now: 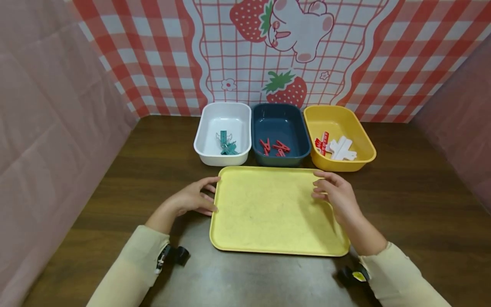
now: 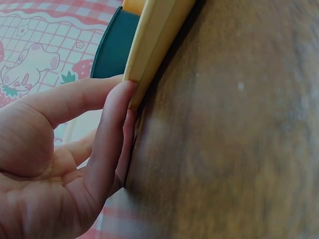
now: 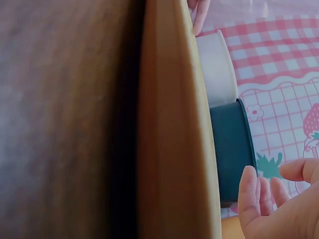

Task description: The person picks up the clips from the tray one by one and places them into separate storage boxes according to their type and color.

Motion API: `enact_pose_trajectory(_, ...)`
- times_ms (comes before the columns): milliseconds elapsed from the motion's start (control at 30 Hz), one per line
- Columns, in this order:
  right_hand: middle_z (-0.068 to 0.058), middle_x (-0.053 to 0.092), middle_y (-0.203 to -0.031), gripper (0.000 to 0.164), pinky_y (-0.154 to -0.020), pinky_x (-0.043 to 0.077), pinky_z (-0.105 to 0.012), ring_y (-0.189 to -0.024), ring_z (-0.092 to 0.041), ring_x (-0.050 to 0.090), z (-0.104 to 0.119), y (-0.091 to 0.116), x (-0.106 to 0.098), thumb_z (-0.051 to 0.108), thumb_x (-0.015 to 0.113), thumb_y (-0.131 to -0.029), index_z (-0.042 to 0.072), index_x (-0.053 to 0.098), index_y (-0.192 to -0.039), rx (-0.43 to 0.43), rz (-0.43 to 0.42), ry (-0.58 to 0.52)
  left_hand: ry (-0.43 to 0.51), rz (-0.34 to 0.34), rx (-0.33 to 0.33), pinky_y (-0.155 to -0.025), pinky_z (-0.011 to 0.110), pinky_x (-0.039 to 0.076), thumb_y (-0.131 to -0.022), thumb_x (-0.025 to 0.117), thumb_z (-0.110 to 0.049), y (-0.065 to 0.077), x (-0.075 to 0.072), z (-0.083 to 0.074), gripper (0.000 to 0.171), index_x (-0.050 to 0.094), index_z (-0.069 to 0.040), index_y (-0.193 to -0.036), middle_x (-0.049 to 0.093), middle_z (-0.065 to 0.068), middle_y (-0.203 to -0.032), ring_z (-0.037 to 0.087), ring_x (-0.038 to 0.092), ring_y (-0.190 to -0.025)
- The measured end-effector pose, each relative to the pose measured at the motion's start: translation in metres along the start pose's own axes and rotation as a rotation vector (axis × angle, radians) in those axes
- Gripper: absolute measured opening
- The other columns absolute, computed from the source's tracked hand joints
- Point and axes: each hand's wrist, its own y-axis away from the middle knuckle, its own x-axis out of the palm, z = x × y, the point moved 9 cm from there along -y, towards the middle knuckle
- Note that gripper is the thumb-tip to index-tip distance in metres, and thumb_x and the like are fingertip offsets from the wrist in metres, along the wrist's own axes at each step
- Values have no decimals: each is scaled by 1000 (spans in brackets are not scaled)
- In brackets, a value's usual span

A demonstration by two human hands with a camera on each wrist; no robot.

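Note:
A yellow tray [image 1: 268, 213] with a low rim lies on the table, its surface bare. At its left edge is my left hand [image 1: 195, 198], whose thumb and fingertips touch the rim; the left wrist view shows the fingers [image 2: 112, 134] against the tray's side. My right hand [image 1: 337, 196] hovers over the tray's right side, fingers loosely bent and holding nothing. In the right wrist view that hand [image 3: 279, 209] is apart from the tray's edge [image 3: 174, 124], with nothing between thumb and fingers.
Behind the tray stand a white bin [image 1: 201, 138] with teal clips [image 1: 229, 148], a dark blue bin [image 1: 281, 123] with red clothespins [image 1: 281, 147], and a yellow bin [image 1: 364, 138] with white clips [image 1: 341, 149] and red clips [image 1: 322, 143]. A checked cloth [image 1: 168, 55] hangs behind.

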Motion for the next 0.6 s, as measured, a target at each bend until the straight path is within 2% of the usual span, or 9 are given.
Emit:
enact_pose_trajectory(300, 1, 60, -79, 30, -67, 57, -23, -69, -10, 58, -6, 3, -13, 4, 52, -91, -7, 52, -119, 0, -37, -32, -14, -12, -9, -69, 38, 59, -72, 69, 16, 0, 0, 0, 88, 28, -10, -145, 35, 19, -123, 25, 55, -91)
enact_pose_trajectory(400, 0, 60, -79, 23, -66, 57, -23, -68, -10, 58, -7, 4, -17, 2, 52, -91, -3, 57, -113, -8, -42, -68, -20, -9, 1, -69, 37, 59, -72, 69, 16, 0, 0, -1, 88, 27, -10, -145, 36, 19, -123, 25, 55, -90)
enact_pose_trajectory(500, -1, 61, -78, 15, -66, 57, -23, -67, -11, 59, -8, 6, -21, 2, 53, -91, 7, 62, -102, -7, -41, -108, -18, -6, 15, -70, 38, 59, -72, 68, 17, 1, 0, -2, 88, 28, -9, -145, 36, 20, -122, 25, 56, -89)
enact_pose_trajectory(600, -1, 62, -78, 16, -65, 57, -23, -66, -11, 60, -10, 8, -26, 2, 54, -91, 14, 65, -95, -4, -38, -133, -25, -7, 27, -71, 37, 58, -71, 68, 17, 3, 1, -3, 87, 28, -7, -144, 37, 20, -121, 24, 57, -88)
